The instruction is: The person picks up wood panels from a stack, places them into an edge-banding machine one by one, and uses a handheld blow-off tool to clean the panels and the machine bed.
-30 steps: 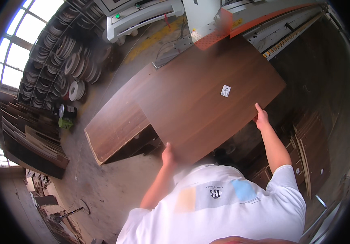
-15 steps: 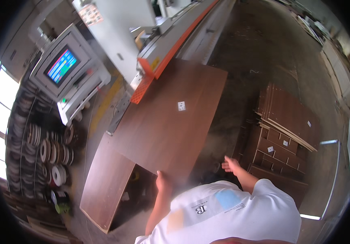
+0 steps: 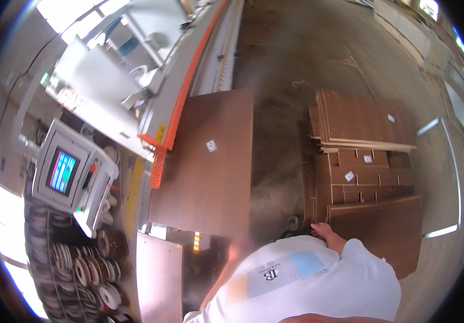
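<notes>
Steadying the brown panel [image 3: 205, 188], centre-left, seems in hand: the left hand [image 3: 236, 251] is too blurred to tell its grip; the right hand [image 3: 323, 231], lower centre-right, looks unclenched, empty. Next calls for level support.

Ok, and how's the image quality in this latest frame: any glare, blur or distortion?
Head view: glare, with the window at lower left blown out to white; head view: blur, with the left hand smeared and its outline lost, the right hand clearer; head view: fisheye distortion, with a black surround at the corners.
</notes>
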### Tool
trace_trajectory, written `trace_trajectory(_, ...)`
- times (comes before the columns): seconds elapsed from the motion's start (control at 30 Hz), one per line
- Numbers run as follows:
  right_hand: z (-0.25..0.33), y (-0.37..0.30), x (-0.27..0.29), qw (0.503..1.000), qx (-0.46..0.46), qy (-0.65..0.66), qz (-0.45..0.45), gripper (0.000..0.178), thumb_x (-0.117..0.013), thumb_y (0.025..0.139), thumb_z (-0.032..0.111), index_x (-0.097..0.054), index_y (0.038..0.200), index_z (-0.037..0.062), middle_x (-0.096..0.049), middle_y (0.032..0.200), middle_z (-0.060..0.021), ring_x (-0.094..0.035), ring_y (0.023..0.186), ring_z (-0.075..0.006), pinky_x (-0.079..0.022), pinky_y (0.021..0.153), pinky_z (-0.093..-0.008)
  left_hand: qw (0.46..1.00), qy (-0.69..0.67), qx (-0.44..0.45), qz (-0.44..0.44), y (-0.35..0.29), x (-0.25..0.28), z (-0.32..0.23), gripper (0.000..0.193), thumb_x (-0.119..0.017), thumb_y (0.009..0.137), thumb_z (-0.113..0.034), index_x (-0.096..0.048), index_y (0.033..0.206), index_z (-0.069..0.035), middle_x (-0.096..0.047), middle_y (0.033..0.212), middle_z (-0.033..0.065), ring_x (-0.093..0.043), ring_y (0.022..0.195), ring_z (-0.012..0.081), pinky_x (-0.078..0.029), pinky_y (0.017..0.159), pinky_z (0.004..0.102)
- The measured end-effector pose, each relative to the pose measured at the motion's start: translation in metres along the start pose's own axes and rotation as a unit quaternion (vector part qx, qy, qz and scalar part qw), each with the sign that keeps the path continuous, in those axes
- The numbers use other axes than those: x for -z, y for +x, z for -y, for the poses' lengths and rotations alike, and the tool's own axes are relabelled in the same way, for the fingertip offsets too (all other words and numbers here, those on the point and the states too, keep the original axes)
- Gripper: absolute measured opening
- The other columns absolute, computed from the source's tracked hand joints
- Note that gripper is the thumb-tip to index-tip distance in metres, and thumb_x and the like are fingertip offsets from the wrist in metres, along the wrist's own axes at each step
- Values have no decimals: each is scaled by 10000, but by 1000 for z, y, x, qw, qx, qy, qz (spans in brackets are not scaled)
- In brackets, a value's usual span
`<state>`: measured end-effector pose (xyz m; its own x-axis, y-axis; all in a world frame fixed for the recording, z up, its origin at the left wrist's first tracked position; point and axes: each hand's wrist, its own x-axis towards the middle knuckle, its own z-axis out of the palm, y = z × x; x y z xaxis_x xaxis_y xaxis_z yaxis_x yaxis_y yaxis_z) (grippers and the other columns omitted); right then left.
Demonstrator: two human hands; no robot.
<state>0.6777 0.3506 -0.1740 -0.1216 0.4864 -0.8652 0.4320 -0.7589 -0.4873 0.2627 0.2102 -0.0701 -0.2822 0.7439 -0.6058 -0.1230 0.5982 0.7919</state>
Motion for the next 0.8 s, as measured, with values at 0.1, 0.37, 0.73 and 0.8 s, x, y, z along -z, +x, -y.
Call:
trace_trajectory(0.1,-24,42,-7,996,89,12,-10,454,-674,909,485,-695,1039,50,-732,940,-103,-703,791,-217,-556,655,-384,977,193,-32,88,-14,-45,-58,379,-558,999,-398,-676,1109,-55,-735,1043,119,-696,973,253,-554,807,399)
trace_trajectory(0.37,-2,25,-18,990,137,-19,-40,381,-654,925,432,-685,1010,62,-727,883,-63,-689,730,-147,-529,584,-301,927,328,-7,180,7,-51,-55,443,-600,963,-418,-664,1203,-52,-699,1127,155,-647,1090,238,-482,926,355)
trace_trajectory(0.73,-113,-101,-91,929,7,286,-234,385,-636,936,389,-679,1036,19,-727,937,-94,-693,762,-177,-543,606,-341,514,656,-367,412,115,19,-31,297,-559,981,-301,-671,1102,-54,-710,1020,115,-666,903,261,-530,779,390)
trace_trajectory(0.8,-154,-120,-111,943,-10,228,-244,377,-645,932,387,-680,1028,24,-723,930,-103,-689,768,-185,-542,605,-341,490,660,-383,422,128,28,-22,284,-551,984,-289,-668,1095,-56,-710,1016,110,-666,884,262,-536,762,399)
